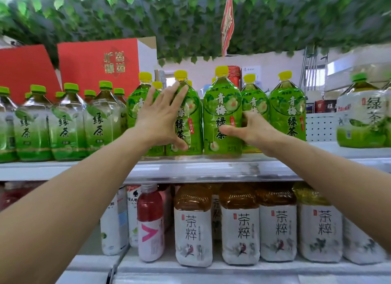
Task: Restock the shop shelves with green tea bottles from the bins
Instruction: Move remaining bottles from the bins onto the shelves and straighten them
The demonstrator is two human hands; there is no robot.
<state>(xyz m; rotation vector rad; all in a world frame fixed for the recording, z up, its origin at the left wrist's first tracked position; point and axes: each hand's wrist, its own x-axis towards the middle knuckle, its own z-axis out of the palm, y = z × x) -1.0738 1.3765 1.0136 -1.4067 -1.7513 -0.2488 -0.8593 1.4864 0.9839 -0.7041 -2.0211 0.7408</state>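
Forearms fill the lower frame, both reaching up to the top shelf (211, 167) at mid-frame. Left hand (163, 116) lies flat, fingers straight and spread, pressing the front of a yellow-cap bottle (190, 122); nothing clamped. Right hand (247, 129) grips the centre bottle (222, 105), thumb across the label front, fingers curled round its right side into the gap by the neighbour bottle (255, 101). These green tea bottles stand upright in a tight row on the shelf, touching. Bins are not in view. Green-cap bottles (67, 122) fill the shelf at left. Handling guess: big full bottles, so heavy; thin plastic walls give under a squeeze; the glossy label is likely slippery. Best hold looks like the mid-body, thumb opposite fingers, or the neck under the cap, with the other hand steadying.
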